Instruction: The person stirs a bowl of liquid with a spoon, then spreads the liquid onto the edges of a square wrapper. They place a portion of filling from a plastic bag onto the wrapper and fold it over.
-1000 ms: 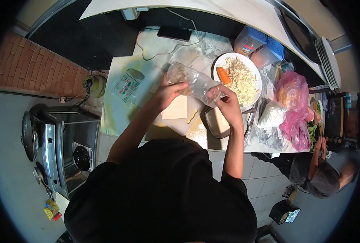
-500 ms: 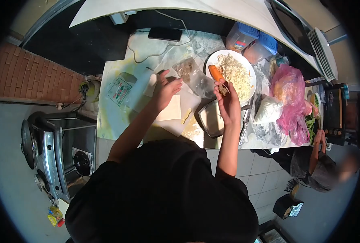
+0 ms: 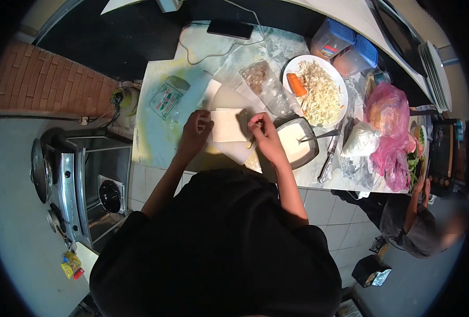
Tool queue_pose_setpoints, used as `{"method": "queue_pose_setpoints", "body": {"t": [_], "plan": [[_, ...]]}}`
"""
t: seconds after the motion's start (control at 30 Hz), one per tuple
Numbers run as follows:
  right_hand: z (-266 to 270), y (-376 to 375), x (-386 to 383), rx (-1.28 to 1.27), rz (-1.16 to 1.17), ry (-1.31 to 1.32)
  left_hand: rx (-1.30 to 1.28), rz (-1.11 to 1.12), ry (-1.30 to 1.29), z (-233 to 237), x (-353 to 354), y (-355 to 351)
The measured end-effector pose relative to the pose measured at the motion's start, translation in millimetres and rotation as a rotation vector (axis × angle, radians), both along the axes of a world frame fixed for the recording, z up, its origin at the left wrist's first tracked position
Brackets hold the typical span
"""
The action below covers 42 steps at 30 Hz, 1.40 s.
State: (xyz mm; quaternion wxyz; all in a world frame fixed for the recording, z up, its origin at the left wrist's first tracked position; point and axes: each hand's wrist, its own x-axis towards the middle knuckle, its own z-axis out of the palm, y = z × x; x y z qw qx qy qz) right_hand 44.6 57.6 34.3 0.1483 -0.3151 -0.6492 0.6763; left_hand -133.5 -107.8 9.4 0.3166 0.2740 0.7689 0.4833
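Observation:
A thin, pale square wrapper sheet [image 3: 229,127] lies on a plastic-covered patch of the counter, on top of other sheets. My left hand [image 3: 195,133] is at its left edge, fingers curled, thumb and forefinger apart. At the right edge is my right hand [image 3: 266,138], its fingertips pinched together; what is between them is too small to make out. Just right of that hand stands a dark square bowl [image 3: 312,157] of creamy white liquid with a spoon [image 3: 319,136] in it. A plastic bag of brownish filling [image 3: 256,76] lies behind the sheets.
A white plate [image 3: 341,113] holds shredded vegetables and a carrot piece [image 3: 296,84]. Right of the bowl lie a knife [image 3: 329,158], a bag of white powder [image 3: 359,140] and a pink bag [image 3: 391,127]. A phone [image 3: 229,29] lies at the back. Another person [image 3: 416,222] works at far right.
My right hand has come down from beside the plate to the sheet's right edge; the brownish clump it held is no longer visible. My left hand has moved back to the sheet's left edge.

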Motion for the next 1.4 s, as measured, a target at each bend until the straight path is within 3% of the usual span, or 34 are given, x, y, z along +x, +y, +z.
{"method": "queue_pose_setpoints", "body": {"t": [0.07, 0.1, 0.17, 0.23, 0.27, 0.37, 0.5, 0.57, 0.67, 0.73, 0.93, 1.13, 1.27, 1.4], "plan": [[-13.2, -3.8, -5.2, -0.098, 0.049, 0.013, 0.012, -0.026, 0.234, -11.2, 3.3, -3.4], [-22.5, -4.3, -8.0, -0.198, 0.092, 0.025, 0.014, -0.018, 0.230, -17.1, 5.9, -4.0], [-37.5, -3.7, -11.4, -0.066, 0.129, -0.021, -0.008, -0.015, 0.440, -29.0, 9.9, -3.5], [-38.4, -8.9, -17.0, 0.387, 0.125, -0.073, 0.017, 0.003, 0.459, -48.8, 8.0, -2.5], [-38.4, -12.3, -20.4, 0.390, 0.136, -0.072, 0.040, 0.011, 0.482, -57.2, 6.1, -2.3], [-35.2, -21.2, -31.4, 0.516, 0.094, -0.048, 0.001, 0.075, 0.405, -52.6, 6.7, 5.2], [-30.6, -23.0, -40.0, 0.456, 0.170, -0.124, -0.012, 0.102, 0.493, -64.0, 4.1, 11.7], [-33.3, -23.9, -41.3, 0.408, 0.190, -0.120, 0.029, 0.144, 0.398, -58.2, 5.6, 14.7], [-37.8, -25.2, -43.1, 0.504, 0.166, -0.101, 0.041, 0.175, 0.357, -59.6, 4.1, 18.4], [-41.0, -24.6, -46.0, 0.696, 0.177, -0.035, 0.030, 0.167, 0.346, -57.3, 4.8, 21.0], [-54.5, -26.8, -43.7, 0.828, 0.224, 0.104, 0.078, 0.136, 0.316, -69.0, -1.5, 22.2], [-44.7, -25.4, -27.4, 0.670, 0.169, 0.088, 0.055, 0.074, 0.231, -77.1, -10.2, 18.3], [-49.9, -22.4, -24.5, 0.777, 0.220, 0.016, 0.038, 0.020, 0.184, -80.3, -15.5, 16.5], [-33.1, -25.6, -29.5, 0.646, 0.220, 0.036, 0.012, 0.023, 0.170, -75.1, -15.4, 17.9]]}}
